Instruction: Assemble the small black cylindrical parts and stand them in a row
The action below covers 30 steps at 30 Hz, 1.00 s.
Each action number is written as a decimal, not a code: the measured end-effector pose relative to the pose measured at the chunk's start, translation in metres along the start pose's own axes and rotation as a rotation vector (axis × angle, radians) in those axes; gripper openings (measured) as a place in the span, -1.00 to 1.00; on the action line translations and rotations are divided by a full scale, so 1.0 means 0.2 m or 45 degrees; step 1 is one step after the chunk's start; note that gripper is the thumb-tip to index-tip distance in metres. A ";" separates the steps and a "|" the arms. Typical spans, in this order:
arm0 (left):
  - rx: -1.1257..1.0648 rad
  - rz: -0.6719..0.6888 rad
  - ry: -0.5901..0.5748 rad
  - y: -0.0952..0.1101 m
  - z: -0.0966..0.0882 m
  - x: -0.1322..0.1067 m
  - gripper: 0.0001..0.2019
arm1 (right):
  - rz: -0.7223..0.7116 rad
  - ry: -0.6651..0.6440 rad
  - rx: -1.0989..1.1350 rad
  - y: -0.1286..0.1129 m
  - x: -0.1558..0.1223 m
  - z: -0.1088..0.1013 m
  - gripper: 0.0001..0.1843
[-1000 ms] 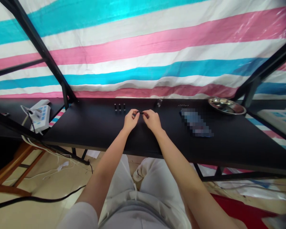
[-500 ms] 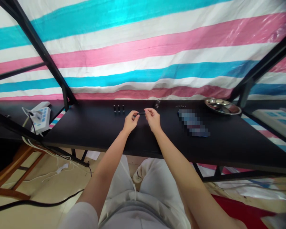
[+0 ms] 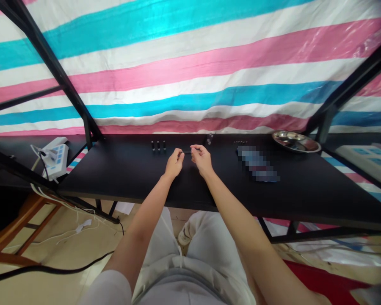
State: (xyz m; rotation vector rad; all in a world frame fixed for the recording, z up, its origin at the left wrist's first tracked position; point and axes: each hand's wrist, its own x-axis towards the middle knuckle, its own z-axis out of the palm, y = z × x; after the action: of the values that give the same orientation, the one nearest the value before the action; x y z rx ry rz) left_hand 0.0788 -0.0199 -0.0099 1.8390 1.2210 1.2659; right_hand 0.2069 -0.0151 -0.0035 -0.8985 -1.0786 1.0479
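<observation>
A thin dark stick (image 3: 186,152) bridges the small gap between the person's two hands, just above or at the surface of the black table (image 3: 114,171) (the overhead angle makes it hard to tell which). Its long axis runs side to side, from one set of fingertips to the other, roughly in line with the table's far edge.

The left hand (image 3: 174,163) has thumb and forefinger pinched together on the stick's left end. The right hand (image 3: 202,160) has its thumb and forefinger drawn close around the right end, with the stick running in between them; neither hand is spread. Seen from the left grip, the stick points to the right; from the right grip, to the left. Both hands are about equally near it, and its ends are hidden by the fingers.

Beyond the left hand and a little to its left, three short dark tubes (image 3: 158,145) stand or lie in a row, apart from the fingers. Some small clear pieces (image 3: 210,139) lie beyond the right hand, near the far edge. Farther right are a row of tiny bits (image 3: 240,142), a blurred-out bluish packet (image 3: 258,164) and a shiny metal plate (image 3: 296,149).
</observation>
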 end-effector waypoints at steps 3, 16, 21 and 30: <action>0.015 -0.001 -0.004 0.01 0.00 0.00 -0.84 | -0.007 0.005 -0.003 0.01 0.00 0.00 -0.65; -0.288 -0.128 0.107 -0.02 0.00 0.02 -0.83 | 0.055 -0.016 0.005 0.03 0.01 -0.02 -0.63; -0.186 -0.044 0.049 -0.03 0.01 0.02 -0.88 | 0.059 -0.007 0.017 0.03 0.01 -0.03 -0.62; -0.014 -0.029 0.013 -0.01 0.00 0.01 -0.90 | 0.065 0.005 0.053 0.02 0.01 -0.02 -0.63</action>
State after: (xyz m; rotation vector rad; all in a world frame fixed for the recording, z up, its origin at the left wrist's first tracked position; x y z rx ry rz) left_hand 0.0779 -0.0172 -0.0113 1.8077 1.2344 1.2686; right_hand 0.2096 -0.0130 -0.0080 -0.8985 -1.0312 1.1069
